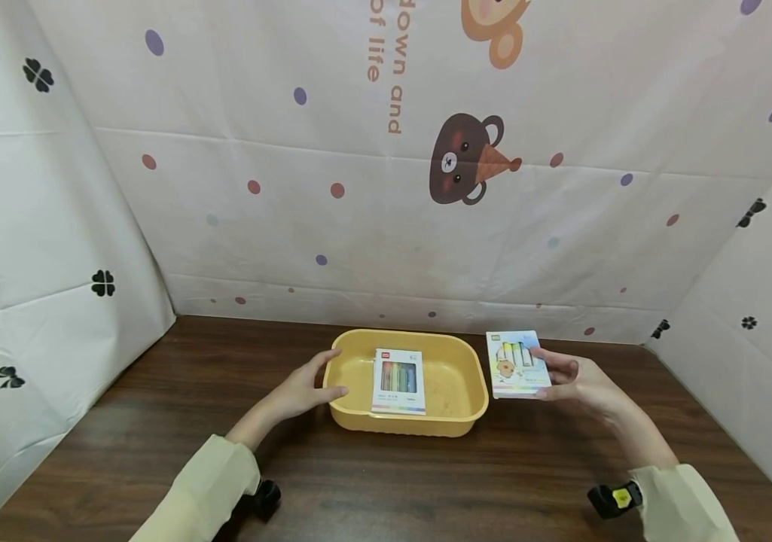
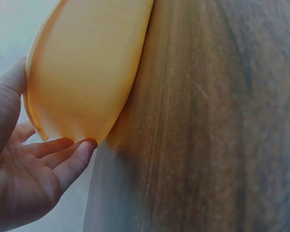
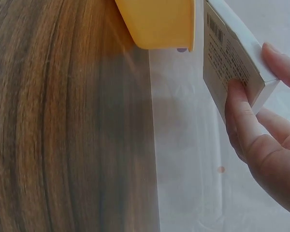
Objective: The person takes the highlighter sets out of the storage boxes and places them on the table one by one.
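A yellow plastic basin (image 1: pixel 450 421) stands on the table. My left hand (image 1: pixel 304 385) grips its left end, thumb over the rim and fingers against the outer wall; the left wrist view shows the fingertips on the basin's side (image 2: pixel 82 72). Inside lies a flat white box of coloured sticks (image 1: pixel 399 382), leaning toward the left part. My right hand (image 1: pixel 578 384) holds a second white box, of markers with a cartoon bear on its front (image 1: pixel 517 365), just right of the basin and above the table. In the right wrist view, this box's printed back with a barcode (image 3: pixel 224 53) shows between thumb and fingers.
Dark brown wooden tabletop (image 1: pixel 426 482) lies under everything. A white patterned cloth (image 1: pixel 358 226) rises right behind the basin, and similar cloth walls stand at left and right. Dark wrist straps (image 1: pixel 612 499) show at both sleeves.
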`<state>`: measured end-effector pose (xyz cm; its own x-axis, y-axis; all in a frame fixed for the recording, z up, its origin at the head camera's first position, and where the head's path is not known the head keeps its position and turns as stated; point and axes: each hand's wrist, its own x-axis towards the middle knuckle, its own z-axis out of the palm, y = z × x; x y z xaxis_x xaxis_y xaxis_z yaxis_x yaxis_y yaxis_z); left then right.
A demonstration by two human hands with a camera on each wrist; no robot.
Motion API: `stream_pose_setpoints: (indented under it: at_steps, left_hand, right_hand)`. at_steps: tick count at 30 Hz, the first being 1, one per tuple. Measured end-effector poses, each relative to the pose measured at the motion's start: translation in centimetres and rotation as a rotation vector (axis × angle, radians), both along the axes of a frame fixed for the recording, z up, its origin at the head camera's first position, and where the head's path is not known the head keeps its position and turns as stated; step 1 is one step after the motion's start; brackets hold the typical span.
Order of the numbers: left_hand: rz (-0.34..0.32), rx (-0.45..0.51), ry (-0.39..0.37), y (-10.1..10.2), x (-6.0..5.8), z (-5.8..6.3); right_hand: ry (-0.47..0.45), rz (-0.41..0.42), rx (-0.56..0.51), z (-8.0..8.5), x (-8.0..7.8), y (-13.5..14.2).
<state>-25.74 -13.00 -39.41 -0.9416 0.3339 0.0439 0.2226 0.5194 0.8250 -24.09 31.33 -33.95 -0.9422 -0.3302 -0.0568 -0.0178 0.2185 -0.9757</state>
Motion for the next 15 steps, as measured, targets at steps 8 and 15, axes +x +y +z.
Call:
stream_pose_setpoints:
  at_steps: [8, 15]
  left_hand:
    - [0.000, 0.000, -0.005, -0.02, 0.04, 0.08]
    - [-0.004, 0.001, 0.000, -0.03, 0.02, 0.05]
  right_hand:
    - [0.012, -0.015, 0.060, -0.11, -0.07, 0.37]
    - [-0.006, 0.011, 0.040, -0.46, -0.21, 0.71]
